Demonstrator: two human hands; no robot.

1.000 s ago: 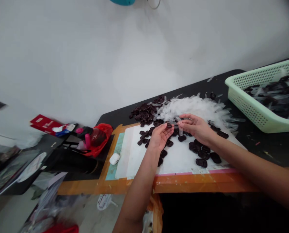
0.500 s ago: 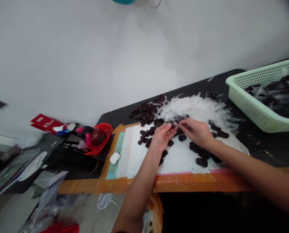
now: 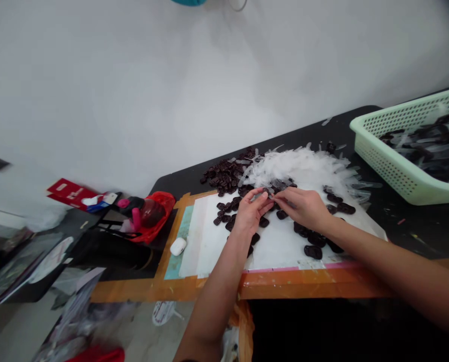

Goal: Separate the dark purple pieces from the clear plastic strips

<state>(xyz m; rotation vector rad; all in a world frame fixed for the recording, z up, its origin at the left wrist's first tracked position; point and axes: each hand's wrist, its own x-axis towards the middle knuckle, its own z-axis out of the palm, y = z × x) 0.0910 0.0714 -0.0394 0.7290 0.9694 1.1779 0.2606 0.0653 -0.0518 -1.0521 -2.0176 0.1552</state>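
My left hand pinches a small dark piece between thumb and fingers, over the white sheet. Touching the same spot from the right, my right hand has its fingertips closed on something too small to make out, perhaps a clear strip. Behind the hands lies a heap of translucent strips. A pile of dark pieces sits to its left, and more dark pieces are scattered around both hands.
A pale green basket with dark pieces and clear strips stands at the right. On the left are a white case, a red basket and a red box. Orange tape covers the table's front edge.
My right hand has shifted slightly left, its fingertips closer to my left hand. The fingers of my left hand have bent a little more around the piece.
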